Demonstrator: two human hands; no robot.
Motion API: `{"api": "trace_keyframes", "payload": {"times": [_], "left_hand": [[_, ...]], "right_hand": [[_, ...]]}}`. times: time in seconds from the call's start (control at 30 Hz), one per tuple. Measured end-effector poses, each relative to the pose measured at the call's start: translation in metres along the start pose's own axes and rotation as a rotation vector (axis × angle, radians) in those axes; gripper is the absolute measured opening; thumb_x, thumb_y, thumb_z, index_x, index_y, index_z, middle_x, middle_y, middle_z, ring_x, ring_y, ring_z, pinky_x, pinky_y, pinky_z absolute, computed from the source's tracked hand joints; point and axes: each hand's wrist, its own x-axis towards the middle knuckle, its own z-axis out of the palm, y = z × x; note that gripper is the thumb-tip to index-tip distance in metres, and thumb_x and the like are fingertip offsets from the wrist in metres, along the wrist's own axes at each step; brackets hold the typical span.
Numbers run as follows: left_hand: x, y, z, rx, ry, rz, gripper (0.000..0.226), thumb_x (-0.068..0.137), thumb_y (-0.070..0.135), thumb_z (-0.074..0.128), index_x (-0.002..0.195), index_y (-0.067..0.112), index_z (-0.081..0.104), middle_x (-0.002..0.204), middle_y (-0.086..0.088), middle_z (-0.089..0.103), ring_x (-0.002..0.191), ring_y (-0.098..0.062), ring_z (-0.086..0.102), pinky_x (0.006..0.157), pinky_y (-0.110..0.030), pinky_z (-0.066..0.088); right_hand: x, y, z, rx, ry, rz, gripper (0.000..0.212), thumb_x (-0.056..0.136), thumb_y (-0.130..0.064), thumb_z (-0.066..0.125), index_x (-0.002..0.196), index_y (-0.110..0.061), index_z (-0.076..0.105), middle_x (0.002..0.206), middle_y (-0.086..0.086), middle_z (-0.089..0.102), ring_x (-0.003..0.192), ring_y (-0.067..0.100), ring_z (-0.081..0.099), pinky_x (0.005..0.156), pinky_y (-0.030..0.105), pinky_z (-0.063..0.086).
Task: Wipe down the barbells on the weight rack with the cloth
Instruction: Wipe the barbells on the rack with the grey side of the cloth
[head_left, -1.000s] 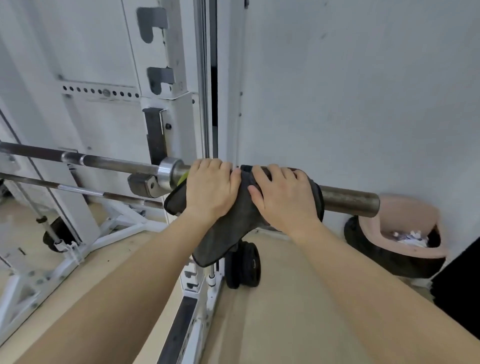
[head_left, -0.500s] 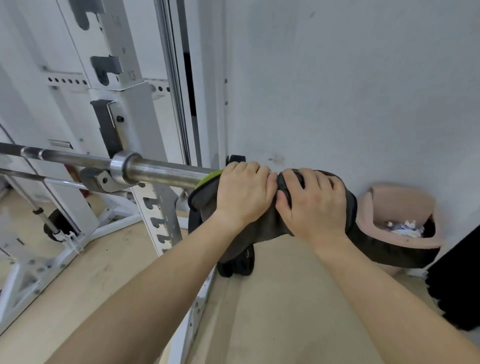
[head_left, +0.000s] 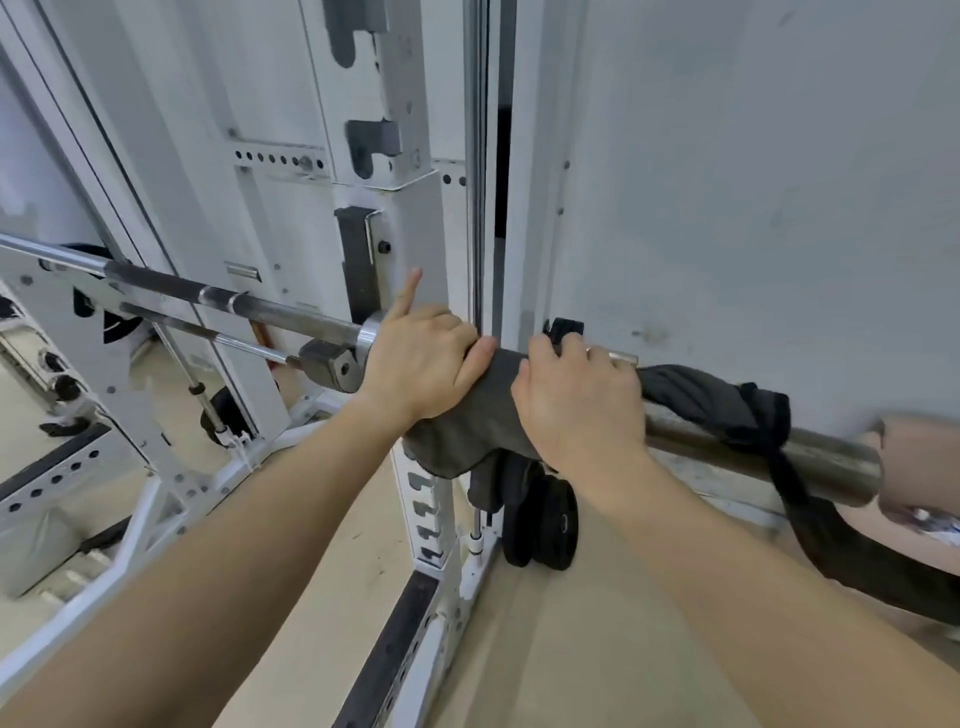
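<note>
Left fingers: three curl over the top of the cloth where it covers the barbell, just right of the collar. The index finger sticks straight up, clear of the bar, and the thumb lies along the cloth toward the other hand.
Right fingers: pressed together and hooked over the far side of the wrapped bar, tips hidden behind it. The thumb is tucked against the cloth on the near side.
Left hand: palm down on the bar, gripping it through the cloth, forearm reaching in from the lower left.
Right hand: palm down, clasping the cloth around the bar just beside the left hand, with a strip of cloth showing between the thumbs. Its forearm comes in from the lower right.
Cloth: dark grey. One fold hangs below the wrists, and the rest is bunched on the bar right of the right hand, with a dark edge trailing down near the bar's end.
Barbell: rests across the weight rack, shaft running off left, bare end poking out right.
Second bar: thinner, lower and behind, at left.
Weight plates: black, on edge on the floor below the hands.
Bin: pinkish, at the right edge, partly behind the bar's end.
</note>
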Motion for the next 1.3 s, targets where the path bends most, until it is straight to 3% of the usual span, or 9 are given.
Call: {"api": "trace_keyframes", "payload": {"times": [0.2, 0.4, 0.6, 0.77, 0.87, 0.97, 1.1, 1.2, 1.3], "left_hand": [[-0.009, -0.036, -0.003, 0.127, -0.043, -0.065, 0.061, 0.105, 0.035, 0.024, 0.073, 0.015, 0.072, 0.076, 0.0, 0.071, 0.083, -0.027, 0.064, 0.123, -0.051, 0.014], [-0.019, 0.019, 0.005, -0.063, 0.093, -0.267, 0.041, 0.104, 0.026, 0.034, 0.083, 0.014, 0.067, 0.089, -0.002, 0.07, 0.097, -0.028, 0.06, 0.111, -0.049, 0.034], [0.007, 0.098, -0.01, -0.107, 0.078, -0.16, 0.051, 0.102, 0.03, 0.03, 0.069, 0.015, 0.066, 0.075, -0.004, 0.07, 0.085, -0.029, 0.062, 0.103, -0.044, 0.038], [0.029, 0.163, -0.031, -0.077, 0.053, 0.047, 0.04, 0.092, 0.018, 0.053, 0.052, 0.018, 0.05, 0.048, -0.004, 0.055, 0.047, -0.028, 0.049, 0.066, -0.036, 0.041], [0.04, 0.198, -0.04, -0.082, 0.053, 0.127, 0.036, 0.085, 0.014, 0.063, 0.053, 0.019, 0.049, 0.042, 0.0, 0.045, 0.039, -0.023, 0.033, 0.053, -0.03, 0.03], [0.046, 0.227, -0.045, -0.065, 0.036, 0.211, 0.033, 0.091, 0.013, 0.046, 0.059, 0.018, 0.046, 0.046, 0.001, 0.033, 0.041, -0.021, 0.029, 0.05, -0.03, 0.022], [0.044, 0.228, -0.048, -0.128, 0.087, 0.226, 0.035, 0.095, 0.019, 0.055, 0.06, 0.017, 0.049, 0.048, -0.002, 0.05, 0.041, -0.026, 0.044, 0.048, -0.031, 0.029], [0.031, 0.206, -0.044, -0.177, 0.054, 0.134, 0.046, 0.105, 0.041, 0.036, 0.078, 0.018, 0.065, 0.069, -0.002, 0.063, 0.065, -0.029, 0.06, 0.065, -0.04, 0.042], [0.011, 0.185, -0.039, -0.182, 0.081, 0.155, 0.047, 0.107, 0.047, 0.03, 0.109, 0.018, 0.067, 0.1, -0.001, 0.067, 0.089, -0.026, 0.062, 0.083, -0.039, 0.042]], "right_hand": [[0.031, -0.058, 0.004, 0.064, -0.057, -0.162, 0.028, 0.101, -0.033, 0.039, 0.104, -0.014, 0.059, 0.089, 0.011, 0.064, 0.069, 0.032, 0.061, 0.055, 0.036, 0.029], [0.009, -0.014, -0.004, 0.05, -0.012, -0.184, 0.035, 0.102, -0.042, 0.039, 0.112, -0.015, 0.059, 0.085, 0.011, 0.06, 0.062, 0.032, 0.056, 0.05, 0.034, 0.027], [-0.025, 0.069, -0.024, 0.018, -0.081, -0.07, 0.046, 0.1, -0.051, 0.024, 0.119, -0.021, 0.055, 0.096, 0.008, 0.063, 0.074, 0.034, 0.063, 0.053, 0.034, 0.035], [-0.054, 0.135, -0.033, -0.005, -0.095, 0.003, 0.042, 0.102, -0.05, 0.025, 0.115, -0.023, 0.054, 0.093, 0.007, 0.062, 0.074, 0.032, 0.061, 0.055, 0.035, 0.036], [-0.071, 0.168, -0.035, -0.041, -0.102, 0.079, 0.046, 0.099, -0.049, 0.022, 0.108, -0.021, 0.057, 0.087, 0.005, 0.061, 0.068, 0.033, 0.058, 0.052, 0.033, 0.032], [-0.084, 0.189, -0.04, 0.025, -0.117, 0.173, 0.041, 0.099, -0.047, 0.025, 0.11, -0.023, 0.055, 0.094, 0.003, 0.06, 0.078, 0.031, 0.059, 0.056, 0.035, 0.04], [-0.083, 0.198, -0.041, 0.31, -0.156, 0.189, 0.032, 0.101, -0.042, 0.033, 0.113, -0.022, 0.055, 0.103, 0.003, 0.06, 0.09, 0.028, 0.058, 0.07, 0.04, 0.047], [-0.068, 0.207, -0.044, 0.463, -0.299, 0.126, 0.027, 0.104, -0.038, 0.035, 0.112, -0.022, 0.055, 0.104, 0.002, 0.062, 0.093, 0.025, 0.059, 0.08, 0.043, 0.049], [-0.051, 0.202, -0.051, 0.35, -0.424, 0.007, 0.028, 0.106, -0.036, 0.03, 0.112, -0.022, 0.054, 0.104, 0.002, 0.064, 0.093, 0.026, 0.06, 0.078, 0.042, 0.048]]}}
